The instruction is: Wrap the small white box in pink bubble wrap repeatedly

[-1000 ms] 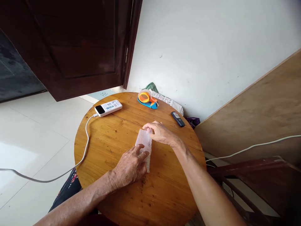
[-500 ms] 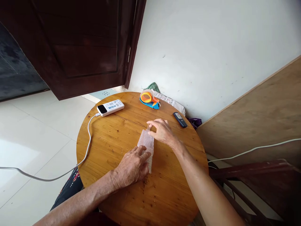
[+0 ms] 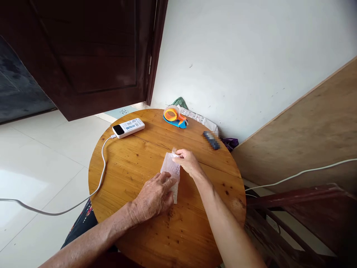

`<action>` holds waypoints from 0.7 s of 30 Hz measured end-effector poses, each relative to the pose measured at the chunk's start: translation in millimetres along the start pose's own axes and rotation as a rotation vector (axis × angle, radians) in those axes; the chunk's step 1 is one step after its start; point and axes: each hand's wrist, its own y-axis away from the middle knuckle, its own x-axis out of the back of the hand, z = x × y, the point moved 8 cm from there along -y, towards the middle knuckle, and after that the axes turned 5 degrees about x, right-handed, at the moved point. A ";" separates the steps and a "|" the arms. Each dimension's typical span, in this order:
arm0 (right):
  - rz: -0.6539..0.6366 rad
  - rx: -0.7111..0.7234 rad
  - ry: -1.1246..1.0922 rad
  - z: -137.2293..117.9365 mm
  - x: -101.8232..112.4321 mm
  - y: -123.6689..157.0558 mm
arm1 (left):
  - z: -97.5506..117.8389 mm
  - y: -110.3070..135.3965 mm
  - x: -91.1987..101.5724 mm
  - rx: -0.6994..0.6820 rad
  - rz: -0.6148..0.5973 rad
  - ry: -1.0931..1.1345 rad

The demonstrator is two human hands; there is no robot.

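A small packet of pinkish bubble wrap lies on the round wooden table. My left hand holds its near part down, fingers bent over it and partly hiding it. What is inside the wrap, if anything, does not show. At the packet's far end, my right hand is closed in a pinch, thumb and fingers on a short strip of clear tape that sticks out past the edge.
A tape dispenser with an orange core stands at the table's far edge. A white power bank with a cable lies at left. A dark, blurred object lies at right. Beyond are a wall and a dark door.
My right hand has lowered onto the packet's far end with the tape strip. My left hand keeps its place on the wrap. The view has shifted slightly.
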 end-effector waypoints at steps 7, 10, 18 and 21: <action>-0.054 0.143 -0.201 -38.2 19.1 18.7 | -8.3 1.6 -5.7 -0.018 0.079 0.093; -0.092 0.271 -0.212 -62.7 25.9 42.3 | -11.6 4.7 -5.7 -0.019 0.123 0.122; -0.071 0.419 -0.002 -89.2 28.1 108.6 | -19.6 22.7 12.3 0.076 0.449 0.090; -0.052 0.477 0.076 -85.9 16.8 137.0 | -21.7 27.4 15.5 0.097 0.534 0.088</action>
